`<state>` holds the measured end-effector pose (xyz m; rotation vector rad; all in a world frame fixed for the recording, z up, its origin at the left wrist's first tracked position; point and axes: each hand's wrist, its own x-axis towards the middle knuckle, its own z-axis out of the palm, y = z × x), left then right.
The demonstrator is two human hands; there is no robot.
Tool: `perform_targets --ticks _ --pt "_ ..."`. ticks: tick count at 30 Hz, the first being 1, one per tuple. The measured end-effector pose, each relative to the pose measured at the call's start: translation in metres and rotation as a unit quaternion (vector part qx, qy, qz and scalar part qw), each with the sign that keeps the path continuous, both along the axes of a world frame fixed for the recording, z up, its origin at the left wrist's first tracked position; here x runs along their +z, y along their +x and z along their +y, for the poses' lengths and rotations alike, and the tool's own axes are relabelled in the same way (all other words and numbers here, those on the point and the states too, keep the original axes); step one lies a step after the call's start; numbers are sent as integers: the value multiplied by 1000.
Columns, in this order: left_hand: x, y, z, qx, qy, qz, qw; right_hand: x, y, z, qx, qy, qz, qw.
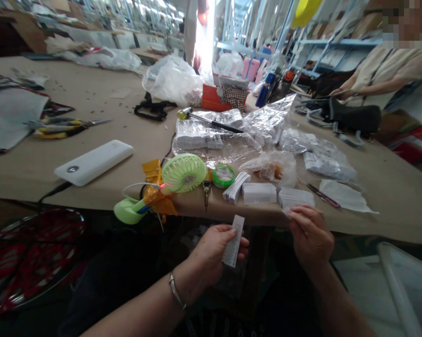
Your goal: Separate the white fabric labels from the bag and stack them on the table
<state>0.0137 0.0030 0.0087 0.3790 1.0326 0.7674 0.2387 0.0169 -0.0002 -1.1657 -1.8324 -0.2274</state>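
My left hand [216, 250] is closed on a narrow white paper label [233, 241], held upright below the table edge. My right hand [309, 234] sits at the table's front edge, fingers curled and touching the rightmost of three stacks of white labels [295, 198]. What its fingertips pinch is too small to make out. Two more label stacks [259, 192] lie just left of it, beside a small green tape roll [224, 175].
A green handheld fan [182, 174] with orange tape, a white power bank [94, 162], pliers [65, 127], a hammer [207, 120] and several clear bags of labels [232, 135] lie on the brown table [389, 187]. Another person [389, 75] stands at the far right.
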Motion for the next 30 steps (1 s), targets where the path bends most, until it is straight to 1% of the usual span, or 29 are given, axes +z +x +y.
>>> perform_targets --ticks 3,5,8,10,12,16,20,22,24,26,27,28,29,30 --pt "1 1 0 -2 11 -36 999 5 -44 -6 142 -33 -11 989" --pt "1 -1 0 4 35 -69 997 2 -66 -7 202 -37 -31 978" --pt "1 -4 0 39 41 -97 994 -8 -81 -5 240 -43 -59 968" --pt "2 -6 0 62 24 -110 992 -14 -82 -3 255 -51 -73 963" --pt "3 -8 0 70 8 -119 990 -17 -81 -3 268 -58 -80 958" --pt "5 -8 -1 77 0 -130 988 -16 -79 -2 276 -66 -89 955" --pt "3 -8 -3 62 12 -137 989 -10 -81 -3 275 -72 -95 954" --pt "2 -9 -3 65 18 -131 989 -9 -81 -5 283 -78 -82 952" --pt "2 -10 -3 64 20 -121 990 -8 -81 -7 273 -95 -32 957" --pt "3 -11 -4 43 15 -104 994 -8 -80 -8 223 -144 62 962" --pt "4 -11 -5 27 12 -94 995 -8 -81 -8 194 -189 119 955" --pt "5 -11 -6 13 10 -83 996 -8 -81 -8 172 -247 175 938" --pt "6 -10 -8 3 11 -74 997 -8 -82 -8 161 -311 227 909" --pt "7 -10 -10 -3 14 -66 998 -8 -84 -8 166 -373 272 871"
